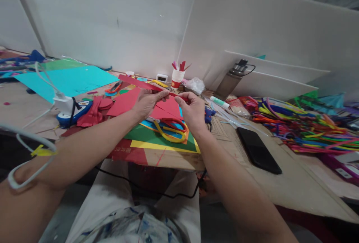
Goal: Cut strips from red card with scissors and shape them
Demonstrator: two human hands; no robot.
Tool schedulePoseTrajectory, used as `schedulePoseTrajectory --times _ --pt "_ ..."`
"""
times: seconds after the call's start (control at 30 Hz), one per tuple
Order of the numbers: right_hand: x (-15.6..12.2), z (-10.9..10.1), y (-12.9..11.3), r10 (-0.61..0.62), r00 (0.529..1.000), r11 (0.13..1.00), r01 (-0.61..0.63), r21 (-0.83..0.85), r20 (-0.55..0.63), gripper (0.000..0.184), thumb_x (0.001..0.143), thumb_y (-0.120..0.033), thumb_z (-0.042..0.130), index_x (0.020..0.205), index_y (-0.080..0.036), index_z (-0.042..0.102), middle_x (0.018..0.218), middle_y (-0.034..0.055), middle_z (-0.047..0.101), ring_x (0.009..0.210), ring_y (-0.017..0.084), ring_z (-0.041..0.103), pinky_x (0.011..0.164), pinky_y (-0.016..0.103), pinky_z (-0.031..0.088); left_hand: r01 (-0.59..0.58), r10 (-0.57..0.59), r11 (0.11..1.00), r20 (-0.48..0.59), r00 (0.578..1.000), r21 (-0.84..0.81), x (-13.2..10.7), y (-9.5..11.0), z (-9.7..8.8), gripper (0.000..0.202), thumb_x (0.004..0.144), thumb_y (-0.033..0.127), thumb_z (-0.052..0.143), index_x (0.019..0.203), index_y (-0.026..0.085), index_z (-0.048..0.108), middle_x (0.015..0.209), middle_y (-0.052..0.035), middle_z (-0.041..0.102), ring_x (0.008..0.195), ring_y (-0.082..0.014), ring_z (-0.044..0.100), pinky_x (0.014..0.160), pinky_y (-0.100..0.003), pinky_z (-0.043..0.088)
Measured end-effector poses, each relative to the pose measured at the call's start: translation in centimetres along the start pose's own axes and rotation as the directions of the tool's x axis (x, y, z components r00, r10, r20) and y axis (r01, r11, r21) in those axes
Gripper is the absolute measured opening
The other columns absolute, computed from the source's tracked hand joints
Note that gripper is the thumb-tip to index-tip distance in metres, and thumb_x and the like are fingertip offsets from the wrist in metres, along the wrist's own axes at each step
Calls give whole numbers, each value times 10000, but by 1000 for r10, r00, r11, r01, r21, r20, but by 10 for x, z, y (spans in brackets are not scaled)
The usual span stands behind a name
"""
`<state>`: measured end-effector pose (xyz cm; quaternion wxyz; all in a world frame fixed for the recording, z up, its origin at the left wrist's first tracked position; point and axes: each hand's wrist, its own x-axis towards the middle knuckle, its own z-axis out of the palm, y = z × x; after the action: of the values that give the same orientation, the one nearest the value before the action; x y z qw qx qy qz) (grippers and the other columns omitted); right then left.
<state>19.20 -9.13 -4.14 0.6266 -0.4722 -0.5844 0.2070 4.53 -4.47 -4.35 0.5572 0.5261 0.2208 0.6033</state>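
A long red paper strip point(134, 82) is pinched between my two hands above the work surface. My left hand point(150, 101) grips it near its middle, and its free part slants up to the left. Close beside it, my right hand point(192, 106) pinches the strip's right end between thumb and fingers. Below lie red paper sheets point(126, 102) on a green sheet point(134, 134) and a yellow sheet point(140, 145). Scissors with yellow and red handles point(169, 132) rest on these papers, just under my hands; their blades are mostly hidden.
A blue power strip point(74, 114) with a white plug stands at left, by a turquoise sheet point(75, 80). Behind are a paper cup of pens point(177, 77) and a dark bottle point(231, 80). At right lie a phone point(258, 149), a glue stick point(219, 102) and many-coloured pipe cleaners point(303, 123).
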Motion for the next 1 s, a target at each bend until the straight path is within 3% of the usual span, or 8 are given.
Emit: schedulePoseTrajectory --times 0.1,0.27,0.4,0.7,1.0 --pt "0 0 -1 7 1000 1000 -7 -14 -8 144 745 -315 677 774 -173 674 712 13 670 662 145 574 635 289 449 21 -21 1000 -9 1000 -7 0 1 1 135 691 245 808 616 175 720 623 -23 669 629 -122 618 660 -265 489" --pt "-1 0 -3 2 1000 1000 -1 -18 13 156 753 -325 676 773 -170 683 699 17 670 654 146 574 639 292 453 -4 3 1000 84 996 8 0 1 1 151 624 257 852 661 179 727 650 -26 683 630 -133 623 679 -288 499" --pt "-2 0 -4 -4 999 1000 5 -22 37 165 755 -340 676 770 -176 685 716 25 683 665 153 581 638 295 457 -28 23 998 108 994 49 -1 -2 -1 142 653 274 841 700 210 723 683 -16 689 685 -154 626 736 -321 500" --pt "-1 -1 -3 9 1000 1000 -9 -5 12 146 763 -298 667 800 -159 692 713 18 673 667 141 579 650 290 453 16 -15 998 -20 1000 57 2 -7 -5 193 654 327 831 692 167 730 693 -18 673 721 -135 616 775 -283 491" --pt "0 -3 -1 14 1000 1000 -14 1 -18 157 763 -301 655 820 -157 685 741 22 684 675 140 588 648 282 456 -104 103 994 -34 994 -34 2 1 1 204 619 229 831 673 164 645 642 22 630 642 -104 604 711 -258 505"
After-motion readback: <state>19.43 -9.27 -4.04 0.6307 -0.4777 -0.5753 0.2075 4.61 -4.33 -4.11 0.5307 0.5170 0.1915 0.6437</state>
